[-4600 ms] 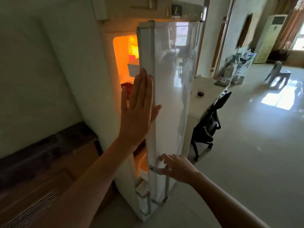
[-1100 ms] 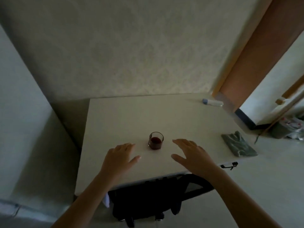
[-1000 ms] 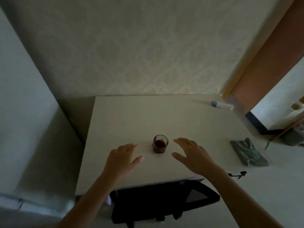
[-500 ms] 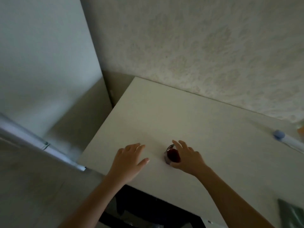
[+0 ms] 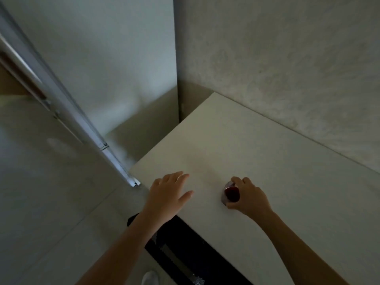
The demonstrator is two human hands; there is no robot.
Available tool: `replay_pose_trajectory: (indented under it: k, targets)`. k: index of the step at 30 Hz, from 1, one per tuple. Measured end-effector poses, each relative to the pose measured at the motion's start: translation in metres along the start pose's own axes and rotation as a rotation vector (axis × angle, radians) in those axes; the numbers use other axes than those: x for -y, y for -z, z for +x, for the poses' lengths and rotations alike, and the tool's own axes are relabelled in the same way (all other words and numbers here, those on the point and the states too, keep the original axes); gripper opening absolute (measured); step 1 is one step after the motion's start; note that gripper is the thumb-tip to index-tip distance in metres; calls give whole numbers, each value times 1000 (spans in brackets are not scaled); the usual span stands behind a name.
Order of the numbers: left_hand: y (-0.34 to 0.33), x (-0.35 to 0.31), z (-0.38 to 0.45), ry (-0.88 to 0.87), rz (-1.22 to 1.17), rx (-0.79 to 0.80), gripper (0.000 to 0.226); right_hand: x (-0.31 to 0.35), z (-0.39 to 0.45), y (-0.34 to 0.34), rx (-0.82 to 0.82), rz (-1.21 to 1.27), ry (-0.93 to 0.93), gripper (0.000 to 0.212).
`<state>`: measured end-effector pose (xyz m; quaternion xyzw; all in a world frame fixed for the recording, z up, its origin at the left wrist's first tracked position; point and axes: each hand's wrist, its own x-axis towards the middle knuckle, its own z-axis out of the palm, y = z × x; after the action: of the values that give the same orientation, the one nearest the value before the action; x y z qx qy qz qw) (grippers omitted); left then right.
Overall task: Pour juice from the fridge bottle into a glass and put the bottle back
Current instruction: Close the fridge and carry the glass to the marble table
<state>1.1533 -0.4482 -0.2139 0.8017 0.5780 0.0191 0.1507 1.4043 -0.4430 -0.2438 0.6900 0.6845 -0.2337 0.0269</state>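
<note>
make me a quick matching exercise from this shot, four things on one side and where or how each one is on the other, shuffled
Things:
1. glass
2. left hand
3. right hand
4. chair

States:
A. flat and open on the table
B. holds dark red juice
C. black, tucked under the table's near edge
D. curled around the glass

Pairs: 1-B, 2-A, 3-D, 4-C
</note>
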Motion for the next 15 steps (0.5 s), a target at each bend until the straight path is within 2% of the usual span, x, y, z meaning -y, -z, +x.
replay_pose_trajectory:
  k: [3, 7, 10, 15]
  targets:
    - [14, 14, -23, 46, -39, -55, 77, 24, -3, 16, -3, -22, 87, 77]
    - [40, 37, -65, 130, -41, -189, 63, 80, -12, 42, -13, -55, 258, 77]
    - [66, 62, -105, 232, -8, -274, 55, 135, -23, 60, -8, -84, 386, 82]
    - [110, 114, -188, 394, 47, -377, 58, 241, -51, 77, -31, -134, 606, 86]
